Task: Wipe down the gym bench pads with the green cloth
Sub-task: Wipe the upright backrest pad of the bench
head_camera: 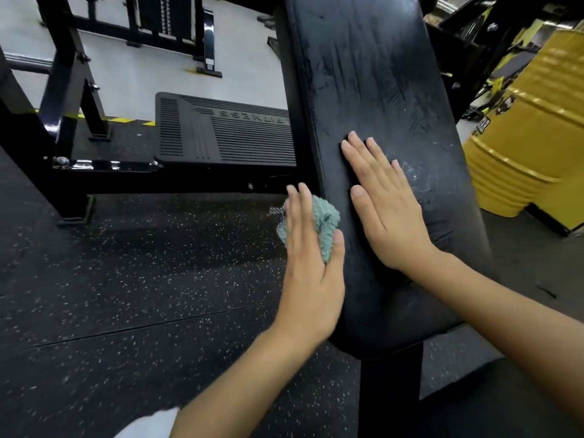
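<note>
A long black bench pad (373, 90) runs from the near centre up to the top of the head view, its surface scuffed and streaked. My left hand (311, 263) presses the crumpled green cloth (325, 222) against the pad's left side edge, fingers straight and thumb beside the cloth. On top of the pad lies my right hand (385, 203), flat with fingers spread, holding nothing. Most of the cloth is hidden behind my left hand.
A ribbed black foot plate (221, 131) on a black steel frame (72, 99) stands to the left of the pad. A yellow drum (531, 128) sits to the right. Speckled black rubber floor (126, 279) lies below, and the bench's support post (392, 390) rises near the front.
</note>
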Available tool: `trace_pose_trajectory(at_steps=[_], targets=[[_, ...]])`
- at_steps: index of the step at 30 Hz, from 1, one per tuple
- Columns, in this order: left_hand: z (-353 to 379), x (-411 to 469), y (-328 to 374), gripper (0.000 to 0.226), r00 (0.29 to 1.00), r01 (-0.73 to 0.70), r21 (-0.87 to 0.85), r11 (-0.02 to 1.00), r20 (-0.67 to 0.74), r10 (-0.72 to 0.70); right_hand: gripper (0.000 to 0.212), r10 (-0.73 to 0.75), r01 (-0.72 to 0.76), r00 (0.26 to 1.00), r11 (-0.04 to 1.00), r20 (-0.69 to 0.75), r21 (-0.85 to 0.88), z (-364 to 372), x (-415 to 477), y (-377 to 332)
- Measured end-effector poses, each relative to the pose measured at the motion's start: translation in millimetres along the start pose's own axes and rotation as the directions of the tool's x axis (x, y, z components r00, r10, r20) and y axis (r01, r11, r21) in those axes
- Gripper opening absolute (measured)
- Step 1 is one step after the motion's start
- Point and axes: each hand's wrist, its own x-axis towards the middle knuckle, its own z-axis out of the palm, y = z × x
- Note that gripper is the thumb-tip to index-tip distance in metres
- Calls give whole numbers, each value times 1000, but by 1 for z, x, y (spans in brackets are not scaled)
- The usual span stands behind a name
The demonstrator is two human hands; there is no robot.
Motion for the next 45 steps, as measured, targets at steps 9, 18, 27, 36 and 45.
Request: trace_pose_trajectory(at_steps=[9,18,27,36,45], targets=[[16,-69,-4,63,1000,23,-33,999,-10,-23,52,-1,1,1000,1000,-10,14,-1,0,0],[4,40,13,64,990,67,-52,996,-118,-73,52,-3,4,1000,1000,-13,31,0,0,2],[5,-8,-9,64,999,-43,-16,999,-14,43,51,-14,14,1000,1000,-19,18,1,1,3],[22,-67,-10,63,999,-9,-23,1000,-48,8,54,-20,21,1000,1000,13,-6,0,-1,1],[36,-109,-10,65,996,42,-18,999,-82,-43,56,-109,112,985,994,134,-10,-9,-50,-7]])
